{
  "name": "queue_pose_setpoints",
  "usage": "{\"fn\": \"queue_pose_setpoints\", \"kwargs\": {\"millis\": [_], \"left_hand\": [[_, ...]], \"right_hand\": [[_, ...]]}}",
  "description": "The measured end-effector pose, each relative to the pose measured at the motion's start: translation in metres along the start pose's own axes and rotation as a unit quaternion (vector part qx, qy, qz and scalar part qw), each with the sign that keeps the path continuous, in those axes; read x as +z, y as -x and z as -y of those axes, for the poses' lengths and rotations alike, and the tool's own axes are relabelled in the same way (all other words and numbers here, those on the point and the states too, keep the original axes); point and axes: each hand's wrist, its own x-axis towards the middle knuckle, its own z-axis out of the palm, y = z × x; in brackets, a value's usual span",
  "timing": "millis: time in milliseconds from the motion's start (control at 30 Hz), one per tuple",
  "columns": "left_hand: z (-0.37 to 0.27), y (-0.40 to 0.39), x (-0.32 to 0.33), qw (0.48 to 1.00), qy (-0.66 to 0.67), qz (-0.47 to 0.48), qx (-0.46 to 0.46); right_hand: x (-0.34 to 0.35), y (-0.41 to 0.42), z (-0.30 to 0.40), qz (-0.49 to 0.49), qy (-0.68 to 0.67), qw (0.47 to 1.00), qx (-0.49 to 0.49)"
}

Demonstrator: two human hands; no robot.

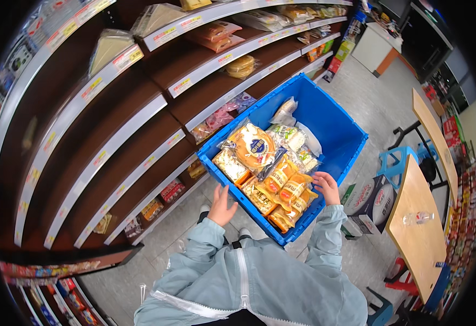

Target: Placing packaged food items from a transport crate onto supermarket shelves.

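Note:
A blue plastic crate (331, 118) stands in front of me, partly filled with packaged baked goods. Inside lie a round flat bread in clear wrap (254, 144), yellow packs of bread rolls (288, 185) and boxed pastries (231, 165). White-wrapped packs (288, 136) are heaped behind them. My left hand (222, 207) is beside the near left rim, fingers spread and holding nothing. Over the right side of the crate is my right hand (326, 187), its fingers apart near the yellow packs. Whether the right fingertips touch a pack I cannot tell.
Brown store shelves (140, 126) with price strips curve along the left, holding wrapped sandwiches (109, 51) and flat cakes (241, 66). To the right are a wooden table (417, 240) with a plastic bottle (419, 218), cartons (370, 201) and a blue stool (396, 161). A counter (374, 47) stands farther back.

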Motion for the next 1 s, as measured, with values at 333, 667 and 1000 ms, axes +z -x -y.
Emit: {"fn": "queue_pose_setpoints", "kwargs": {"millis": [333, 667, 1000], "left_hand": [[-0.009, 0.034, 0.029, 0.986, -0.121, 0.105, 0.037], [-0.004, 0.04, 0.035, 0.951, 0.159, 0.265, -0.033], [-0.014, 0.019, 0.018, 0.984, 0.17, 0.031, -0.037]], "right_hand": [[0.007, -0.02, 0.008, 0.109, -0.011, 0.994, -0.009], [0.019, -0.042, -0.012, 0.085, 0.122, 0.981, -0.125], [0.066, -0.078, -0.001, 0.079, 0.225, 0.954, -0.183]]}}
